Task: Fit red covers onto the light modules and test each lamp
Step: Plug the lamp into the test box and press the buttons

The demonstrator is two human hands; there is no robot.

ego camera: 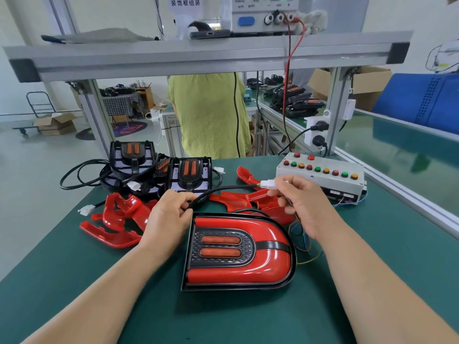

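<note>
A lamp with its red cover fitted (pixel 239 252) lies flat on the green mat in front of me. Its black cable (pixel 223 191) runs up from behind it. My left hand (pixel 169 214) pinches the cable just above the lamp's top left corner. My right hand (pixel 300 202) holds the white connector (pixel 269 183) at the cable's end, with thin coloured wires trailing under the palm. Loose red covers (pixel 116 219) lie left of the lamp, more red covers (pixel 250 197) behind it. Uncovered black light modules (pixel 188 173) with coiled cables sit at the back left.
A grey test box (pixel 323 176) with rows of red, green and yellow buttons stands at the back right. A power supply (pixel 263 13) sits on the aluminium shelf above, red lead hanging down. A person in a green shirt (pixel 211 115) stands beyond the bench.
</note>
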